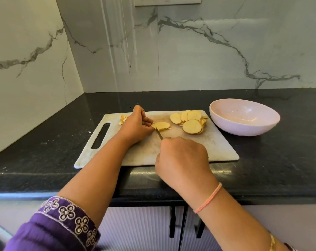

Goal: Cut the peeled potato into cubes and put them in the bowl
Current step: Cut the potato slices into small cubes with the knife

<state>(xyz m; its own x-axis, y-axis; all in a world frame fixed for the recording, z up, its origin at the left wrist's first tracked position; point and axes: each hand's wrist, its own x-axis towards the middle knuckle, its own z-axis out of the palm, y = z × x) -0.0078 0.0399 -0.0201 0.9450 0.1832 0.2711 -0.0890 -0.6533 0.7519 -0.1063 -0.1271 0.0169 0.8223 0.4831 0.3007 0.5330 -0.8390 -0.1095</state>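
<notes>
The left hand (137,124) pinned a small stack (160,126) of pale potato slices on the scuffed cutting board (208,147) with curled fingers. The right hand (182,158) gripped the knife (159,133) at the stack's near edge — best kept upright, fingertips tucked. More flat rounds (189,122) lay fanned near the smooth, empty bowl (244,116).

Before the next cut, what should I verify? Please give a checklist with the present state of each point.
1. Right hand grips the knife: ok.
2. Left hand holds the small stack at its left edge, fingers curled: ok.
3. Left fingertips apart from the knife: cannot tell, they are very close.
4. Cutting board flat on the counter: ok.
5. Bowl upright, right of the board, no potato in it: ok.
6. Slice pile apart from the knife: ok.
</notes>
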